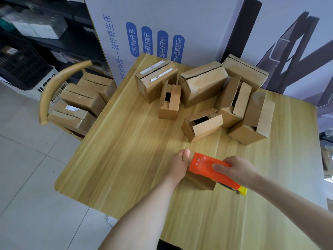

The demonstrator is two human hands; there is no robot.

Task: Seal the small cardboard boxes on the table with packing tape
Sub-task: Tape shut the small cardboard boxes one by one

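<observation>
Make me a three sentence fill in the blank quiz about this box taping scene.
The right hand grips an ____ tape dispenser.
The left hand holds a small box that lies ____ the dispenser.
Other boxes are stacked on a ____ beside the table.
Missing words: orange; under; chair.

Packing and storage area of a small business. Dark shelving [59, 42] at left holds wrapped parcels [36, 26] and plastic crates [19, 67]. A large printed shipping carton [162, 18] stands behind a wooden table [126, 159] crowded with small cardboard boxes [203, 83], flaps open. Taped boxes [82, 100] are stacked on a chair [45, 98]. The floor [27, 168] is tiled.
</observation>
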